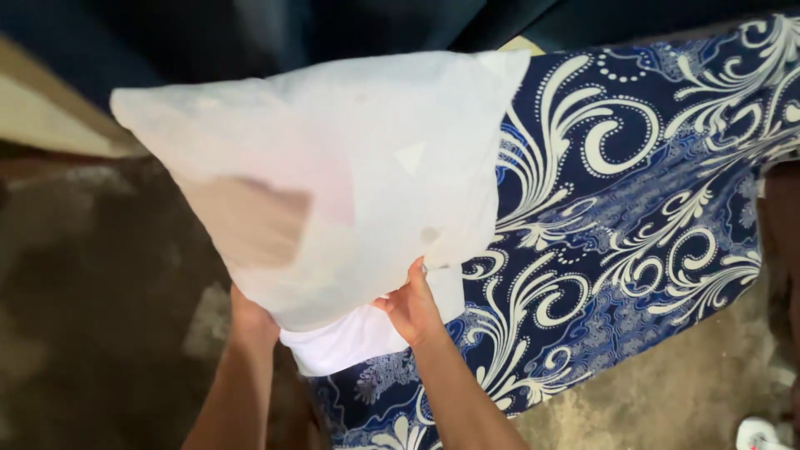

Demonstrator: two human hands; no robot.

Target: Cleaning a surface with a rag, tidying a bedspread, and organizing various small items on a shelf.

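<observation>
I see both hands lifting a white pillow (333, 167) above the bed's near edge, with bare concrete floor (667, 392) open to the right. The right hand (412, 308) grips the pillowcase's lower hem, where the inner pillow (350, 342) pokes out. The left hand (250, 312) is mostly hidden behind the fabric (its grip I cannot tell). A blue-and-white swirl-patterned sheet (625, 192) covers the bed; the pillow's left part is blurred.
</observation>
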